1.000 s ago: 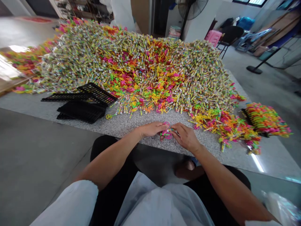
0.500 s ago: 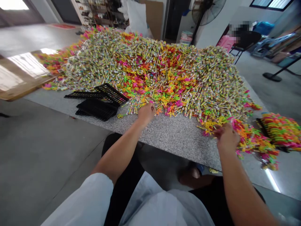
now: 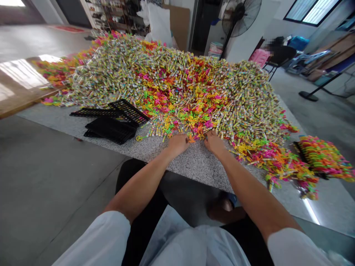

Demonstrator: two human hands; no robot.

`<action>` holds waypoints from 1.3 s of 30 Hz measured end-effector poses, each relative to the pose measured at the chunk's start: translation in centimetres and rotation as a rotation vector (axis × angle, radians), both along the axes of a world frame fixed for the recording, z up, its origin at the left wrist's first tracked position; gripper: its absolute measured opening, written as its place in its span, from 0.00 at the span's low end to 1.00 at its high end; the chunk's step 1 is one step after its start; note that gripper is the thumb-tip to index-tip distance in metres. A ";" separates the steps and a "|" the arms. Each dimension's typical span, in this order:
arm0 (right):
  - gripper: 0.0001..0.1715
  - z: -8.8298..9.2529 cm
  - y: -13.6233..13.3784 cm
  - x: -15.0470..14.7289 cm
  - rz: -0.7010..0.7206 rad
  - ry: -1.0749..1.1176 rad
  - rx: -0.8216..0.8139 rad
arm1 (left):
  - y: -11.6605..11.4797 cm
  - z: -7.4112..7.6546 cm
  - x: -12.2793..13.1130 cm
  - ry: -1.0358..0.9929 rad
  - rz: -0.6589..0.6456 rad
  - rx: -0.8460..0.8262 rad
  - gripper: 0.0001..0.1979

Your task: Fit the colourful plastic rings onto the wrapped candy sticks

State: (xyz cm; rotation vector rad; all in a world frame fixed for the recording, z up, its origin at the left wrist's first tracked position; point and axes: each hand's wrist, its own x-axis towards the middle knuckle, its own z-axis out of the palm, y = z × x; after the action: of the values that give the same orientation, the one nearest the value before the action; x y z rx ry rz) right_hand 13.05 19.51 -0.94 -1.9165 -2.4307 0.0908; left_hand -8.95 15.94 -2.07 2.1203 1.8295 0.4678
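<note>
A large heap of small candy-like tubes [image 3: 244,92] with bright plastic tops covers the speckled stone table [image 3: 194,162]. At the heap's front edge, my left hand [image 3: 178,144] is closed, its fingertips near an orange plastic piece [image 3: 191,138]. My right hand [image 3: 214,142] is just across from it, fingers curled together at the edge of the tubes. What either hand pinches is too small or hidden to make out. To the right of my right hand lies a looser pile of coloured pieces [image 3: 277,157].
Black slotted plastic racks [image 3: 111,129] are stacked on the table's left side. At the right, a black rack filled with rows of coloured tops [image 3: 323,157] stands on the table. A standing fan [image 3: 240,16] and a pink stool [image 3: 259,57] are behind the heap.
My right hand has moved left from the loose pile on the right to the middle front of the heap, close to my left hand. My left hand has shifted slightly toward me.
</note>
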 end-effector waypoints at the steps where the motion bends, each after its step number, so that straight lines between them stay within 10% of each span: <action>1: 0.24 0.1 -0.1 -0.1 -0.013 -0.028 0.004 | 0.0 0.2 -0.3 -0.014 0.011 -0.007 0.14; 8: 0.19 -0.7 -2.0 1.4 -0.110 -0.061 -0.020 | 0.0 0.9 -0.5 0.110 -0.196 0.152 0.31; 20: 0.23 -0.1 -1.2 2.1 -0.078 -0.117 0.010 | 0.1 0.6 -0.6 0.105 -0.313 0.183 0.07; 30: 0.20 -0.5 -1.3 2.1 -0.056 -0.116 -0.001 | 1.2 1.8 -2.7 -0.056 -0.040 0.248 0.17; 39: 0.13 -3.2 -4.6 3.8 -0.149 0.326 0.042 | 1.8 2.4 -3.2 -0.167 0.100 0.257 0.11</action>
State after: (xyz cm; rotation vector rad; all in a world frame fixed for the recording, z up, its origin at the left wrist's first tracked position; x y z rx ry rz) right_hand 16.82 14.90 -4.15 -1.8861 -2.0604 0.3170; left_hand -12.18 17.73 0.32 2.0782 1.8692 0.9199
